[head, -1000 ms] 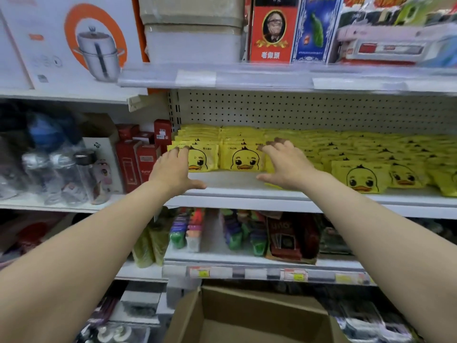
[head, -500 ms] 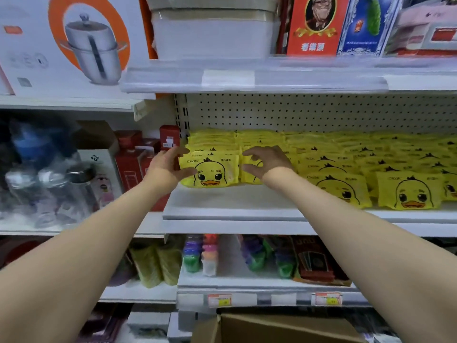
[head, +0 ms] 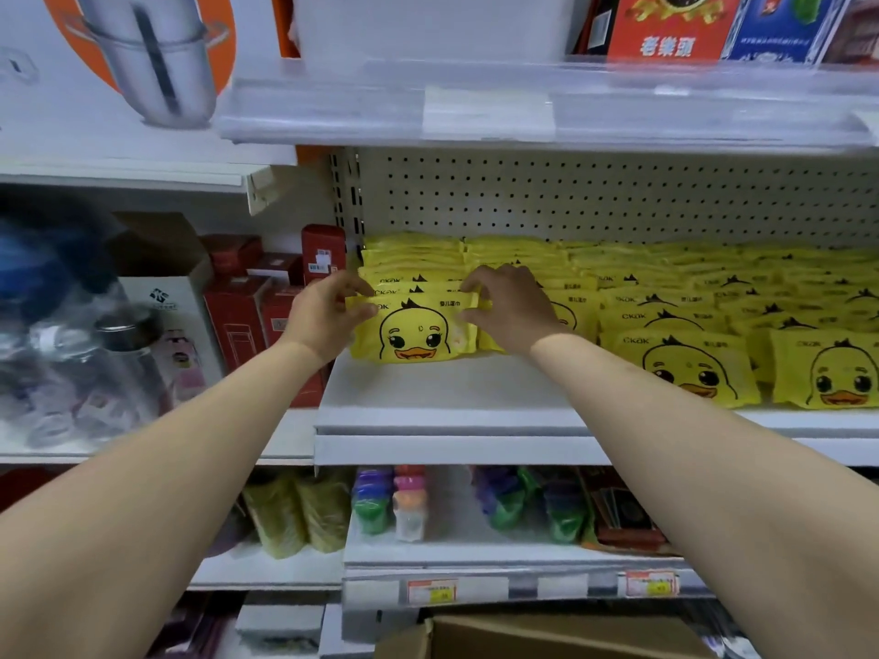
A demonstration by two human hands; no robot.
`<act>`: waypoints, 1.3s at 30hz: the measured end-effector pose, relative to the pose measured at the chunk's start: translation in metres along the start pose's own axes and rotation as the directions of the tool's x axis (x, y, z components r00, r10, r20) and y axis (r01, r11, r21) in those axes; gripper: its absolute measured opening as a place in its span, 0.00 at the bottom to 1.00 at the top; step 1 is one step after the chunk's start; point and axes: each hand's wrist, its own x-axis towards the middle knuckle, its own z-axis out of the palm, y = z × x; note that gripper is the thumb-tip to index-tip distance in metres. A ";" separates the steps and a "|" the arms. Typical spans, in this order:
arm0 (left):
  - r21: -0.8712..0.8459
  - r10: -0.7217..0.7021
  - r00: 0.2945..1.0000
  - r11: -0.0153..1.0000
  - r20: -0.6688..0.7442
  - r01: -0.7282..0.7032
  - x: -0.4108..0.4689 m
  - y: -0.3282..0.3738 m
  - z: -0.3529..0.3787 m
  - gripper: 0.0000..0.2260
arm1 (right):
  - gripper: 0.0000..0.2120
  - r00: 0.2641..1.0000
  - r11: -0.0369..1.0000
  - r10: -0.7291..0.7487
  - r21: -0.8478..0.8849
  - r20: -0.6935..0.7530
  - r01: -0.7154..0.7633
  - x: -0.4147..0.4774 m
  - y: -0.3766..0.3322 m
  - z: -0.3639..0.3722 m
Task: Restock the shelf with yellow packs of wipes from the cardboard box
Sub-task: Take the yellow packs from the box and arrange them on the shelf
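Observation:
Rows of yellow duck-face wipe packs fill the white middle shelf [head: 452, 416]. The front pack of the leftmost row [head: 414, 332] stands upright at the shelf's left end. My left hand [head: 328, 316] pinches its left edge with thumb and curled fingers. My right hand [head: 511, 306] pinches its upper right corner and covers the front pack of the neighbouring row. More yellow packs [head: 694, 363] stand further right along the shelf. The cardboard box [head: 547, 637] shows at the bottom edge, only its top flaps visible.
Red boxes [head: 238, 316] and clear bottles [head: 119, 359] stand on the shelf to the left. An upper shelf [head: 523, 111] with boxes overhangs the packs. Below, a lower shelf [head: 499, 554] carries small coloured bottles. The front strip of the middle shelf at left is bare.
Both hands have moved deeper and left along the shelf and closed on the leftmost front pack. The view has shifted upward, so the box has sunk to the bottom edge.

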 end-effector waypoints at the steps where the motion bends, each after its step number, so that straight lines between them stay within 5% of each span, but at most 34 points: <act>1: -0.025 -0.010 1.000 1.000 0.000 0.010 -0.001 0.000 0.000 0.08 | 0.14 1.000 1.000 -0.011 0.004 -0.023 0.011 0.000 -0.001 0.000; 7: -0.071 -0.001 1.000 0.997 0.014 0.002 -0.003 0.007 0.000 0.06 | 0.08 1.000 0.979 -0.020 0.205 0.004 0.018 -0.003 -0.004 -0.003; 15: 0.075 0.114 0.993 0.991 -0.018 -0.112 0.009 0.012 -0.001 0.03 | 0.05 0.991 0.987 0.039 0.158 -0.126 -0.019 0.004 -0.005 0.004; 20: -0.118 -0.075 0.997 0.990 -0.026 0.071 -0.004 -0.011 0.007 0.18 | 0.12 0.994 0.978 0.024 0.207 -0.105 -0.002 0.002 0.005 0.014; 25: 0.036 -0.248 0.969 0.968 -0.015 0.249 -0.022 -0.027 0.010 0.14 | 0.17 0.990 0.959 0.046 0.283 -0.133 -0.007 -0.002 0.005 0.020; 39: -0.033 -0.239 0.968 0.970 0.069 0.242 -0.031 -0.023 0.010 0.08 | 0.07 0.979 0.966 0.079 0.257 -0.188 -0.029 -0.004 0.002 0.023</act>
